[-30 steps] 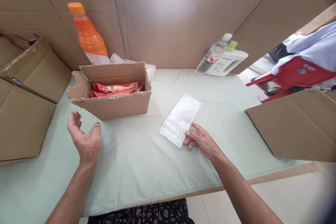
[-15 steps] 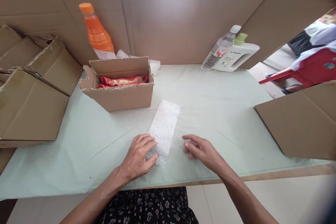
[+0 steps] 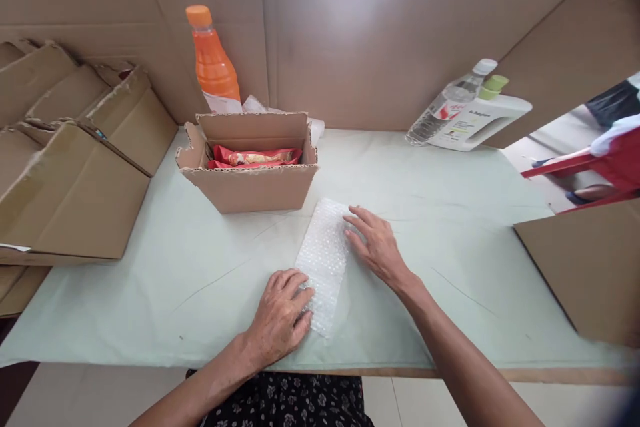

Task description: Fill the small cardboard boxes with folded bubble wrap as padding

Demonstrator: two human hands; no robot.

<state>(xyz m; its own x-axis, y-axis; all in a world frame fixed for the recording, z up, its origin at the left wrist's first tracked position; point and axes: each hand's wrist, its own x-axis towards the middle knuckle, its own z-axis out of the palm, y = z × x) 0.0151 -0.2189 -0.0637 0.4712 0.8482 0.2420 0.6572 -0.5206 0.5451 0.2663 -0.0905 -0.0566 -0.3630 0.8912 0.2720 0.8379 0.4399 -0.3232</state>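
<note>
A flat strip of bubble wrap (image 3: 325, 247) lies at a slant on the cloth-covered table (image 3: 210, 307). My left hand (image 3: 284, 310) rests over its near left edge, fingers apart and curved. At the far right edge of the strip is my right hand (image 3: 374, 240), its fingers spread and the tips at or just over the plastic. Neither hand grips anything. Beyond the strip, slightly left, stands an open cardboard box (image 3: 260, 190) with red packets (image 3: 257, 158) inside.
An orange drink bottle (image 3: 216, 70) stands behind the box. Several cardboard boxes (image 3: 90, 193) fill the left side. A clear bottle (image 3: 447, 107) and a white jug (image 3: 487, 121) are at the back right. Another carton (image 3: 585, 267) sits at the right, with a red chair (image 3: 615, 163) beyond.
My right hand has moved forward, from beside the bubble wrap to its far right edge. My left hand stays on the near left edge. The view has turned slightly left.
</note>
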